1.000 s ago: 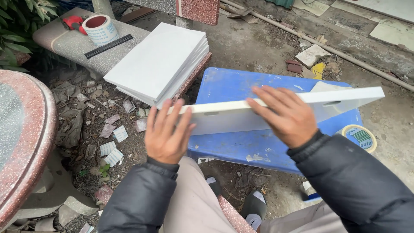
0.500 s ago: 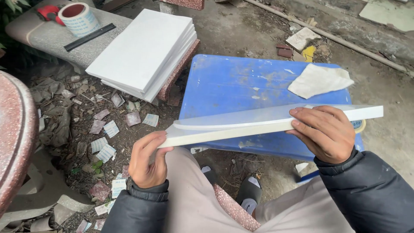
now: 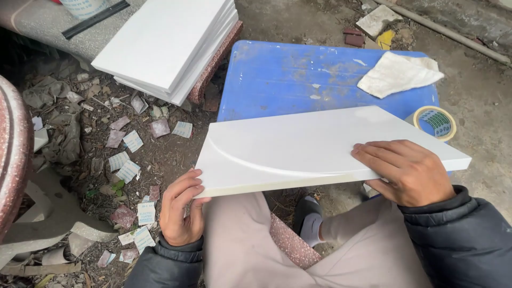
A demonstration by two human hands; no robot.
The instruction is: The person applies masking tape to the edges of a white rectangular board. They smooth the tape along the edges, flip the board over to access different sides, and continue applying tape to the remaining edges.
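Note:
A long white glossy tile (image 3: 298, 146) lies nearly flat across my lap, its face up with a curved glare line. My left hand (image 3: 180, 208) grips its near left corner from below and the side. My right hand (image 3: 408, 172) rests palm down on the tile's right end, fingers spread over the top face and thumb under the edge. Beyond the tile stands a blue plastic stool (image 3: 298, 74) with a crumpled white cloth (image 3: 397, 74) on its far right corner.
A stack of white tiles (image 3: 170, 40) sits on a reddish stone slab at the upper left. A roll of tape (image 3: 436, 122) lies right of the stool. Scraps of paper labels (image 3: 128, 170) and rubble litter the ground on the left. A red stone table edge (image 3: 10, 154) curves at far left.
The tile has turned from standing on edge to lying face up across my lap. My left hand shifted from the tile's face to its near left corner; my right hand slid onto the right end.

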